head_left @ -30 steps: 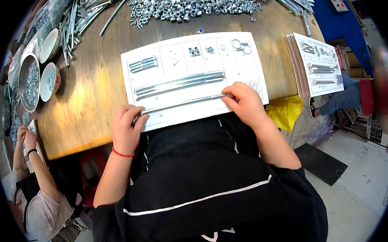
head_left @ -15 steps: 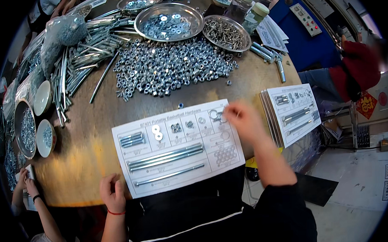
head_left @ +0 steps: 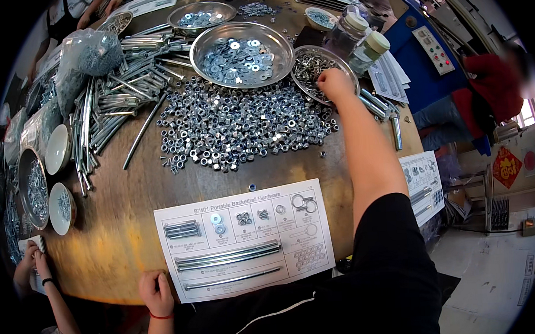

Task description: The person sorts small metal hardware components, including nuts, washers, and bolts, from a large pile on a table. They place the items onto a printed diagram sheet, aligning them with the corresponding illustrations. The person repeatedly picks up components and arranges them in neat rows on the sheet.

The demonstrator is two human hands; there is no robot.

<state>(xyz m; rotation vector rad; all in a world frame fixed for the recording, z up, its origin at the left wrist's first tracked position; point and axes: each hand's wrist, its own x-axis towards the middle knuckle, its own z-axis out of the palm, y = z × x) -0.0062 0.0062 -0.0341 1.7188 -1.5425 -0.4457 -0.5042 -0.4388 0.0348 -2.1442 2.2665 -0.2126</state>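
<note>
My right hand [head_left: 336,85] reaches into a round metal bowl [head_left: 355,81] of small dull metal pieces; its fingers are pinched together, and what they hold is hidden. My left hand [head_left: 157,294], with a red cord at the wrist, rests half-curled into a fist by the table's near edge, beside the lower left corner of a white hardware card [head_left: 286,229]. Long bolts [head_left: 228,256], short bolts [head_left: 183,229], washers [head_left: 217,223], nuts [head_left: 243,218] and rings [head_left: 304,202] show on the card in outlined boxes.
A heap of nuts [head_left: 241,129] spreads beyond the card. Behind it stands a metal bowl of washers [head_left: 240,56]. Long bolts [head_left: 121,90] pile up at left, near a plastic bag [head_left: 92,52]. Jars [head_left: 369,47] stand at right. Another person's hands [head_left: 33,259] are at lower left.
My right hand has moved from the rings at the card's upper right corner, forward to the bowl of small metal pieces. My left hand stays beside the card. The view has shifted.
</note>
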